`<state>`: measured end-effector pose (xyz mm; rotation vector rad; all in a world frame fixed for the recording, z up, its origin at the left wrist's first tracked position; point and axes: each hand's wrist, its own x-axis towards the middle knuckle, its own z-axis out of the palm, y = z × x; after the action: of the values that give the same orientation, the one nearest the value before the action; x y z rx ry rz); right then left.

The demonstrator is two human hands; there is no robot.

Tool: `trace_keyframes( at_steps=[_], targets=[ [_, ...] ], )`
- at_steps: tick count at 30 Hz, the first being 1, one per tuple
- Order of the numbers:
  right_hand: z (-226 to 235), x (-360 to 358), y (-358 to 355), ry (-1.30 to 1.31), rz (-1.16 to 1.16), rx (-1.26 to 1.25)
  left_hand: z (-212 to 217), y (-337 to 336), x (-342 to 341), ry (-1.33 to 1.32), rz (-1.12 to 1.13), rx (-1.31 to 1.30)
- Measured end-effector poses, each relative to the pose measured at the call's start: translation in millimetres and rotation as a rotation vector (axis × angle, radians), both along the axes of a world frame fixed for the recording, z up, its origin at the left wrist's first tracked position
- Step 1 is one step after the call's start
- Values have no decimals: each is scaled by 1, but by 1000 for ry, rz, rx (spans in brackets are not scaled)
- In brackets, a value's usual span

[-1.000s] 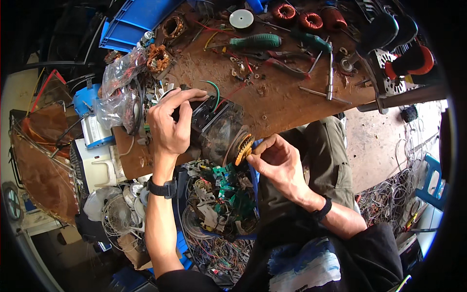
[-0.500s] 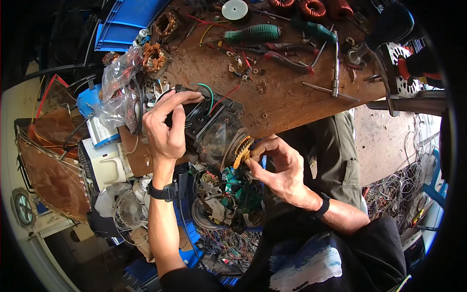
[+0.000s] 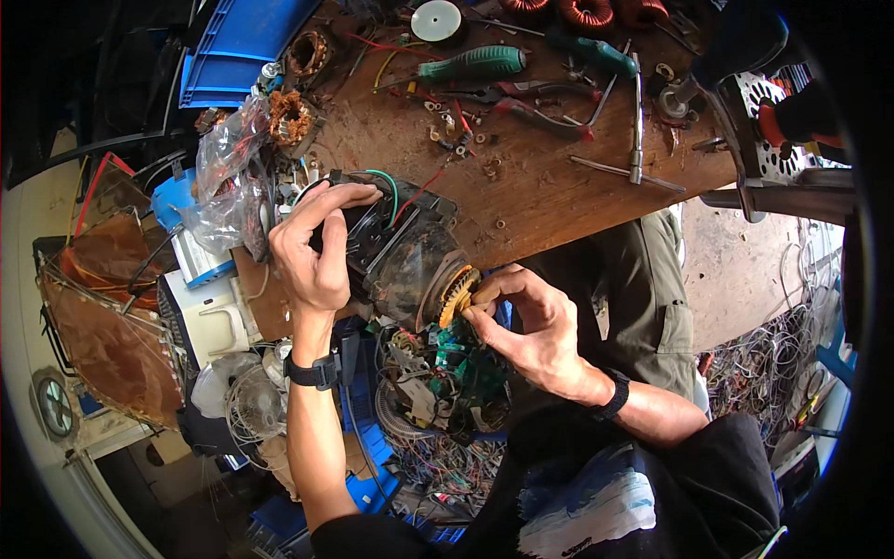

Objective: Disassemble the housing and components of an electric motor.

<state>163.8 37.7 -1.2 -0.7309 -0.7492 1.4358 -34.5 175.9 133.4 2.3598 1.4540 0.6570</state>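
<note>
A dark, dusty motor housing (image 3: 410,275) with a rounded body is at the near edge of the wooden bench. Curled over its far left end, my left hand (image 3: 315,256) grips it and hides part of that end. A yellow toothed wheel (image 3: 453,300) faces out of the housing's right end. The thumb and fingers of my right hand (image 3: 538,328) pinch the middle of that wheel. One green wire (image 3: 393,191) and a thin red wire (image 3: 416,204) come out of the top of the housing.
Screwdriver (image 3: 480,63), pliers (image 3: 535,110) and a T-handle wrench (image 3: 638,130) lie on the bench (image 3: 549,200). Copper-wound coils (image 3: 291,116) and a plastic bag (image 3: 228,158) are at the left. Below the housing stands a bin of green scraps (image 3: 447,373); a metal stand (image 3: 778,200) is at the right.
The whole view has shifted slightly, moving the bench and tools a little left. Both hands keep their hold on the housing and the yellow wheel, which looks turned slightly.
</note>
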Motion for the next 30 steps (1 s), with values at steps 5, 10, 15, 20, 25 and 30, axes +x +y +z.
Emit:
trace_keyframes(
  at_steps=[5, 10, 15, 20, 25, 30],
  targets=[
    [-1, 0, 4, -90, 12, 50, 2, -1, -2, 5, -16, 14],
    [-3, 1, 9, -155, -80, 134, -2, 1, -2, -10, -24, 8],
    [5, 2, 12, -314, -191, 257, 1, -1, -3, -13, -23, 14],
    [9, 4, 13, -365, -193, 242, -1, 1, -3, -5, -19, 15],
    [4, -2, 10, -319, -157, 173, -1, 1, -3, -17, -21, 19],
    [11, -3, 10, -436, -263, 260, -4, 2, -4, -32, -26, 22]
  ],
)
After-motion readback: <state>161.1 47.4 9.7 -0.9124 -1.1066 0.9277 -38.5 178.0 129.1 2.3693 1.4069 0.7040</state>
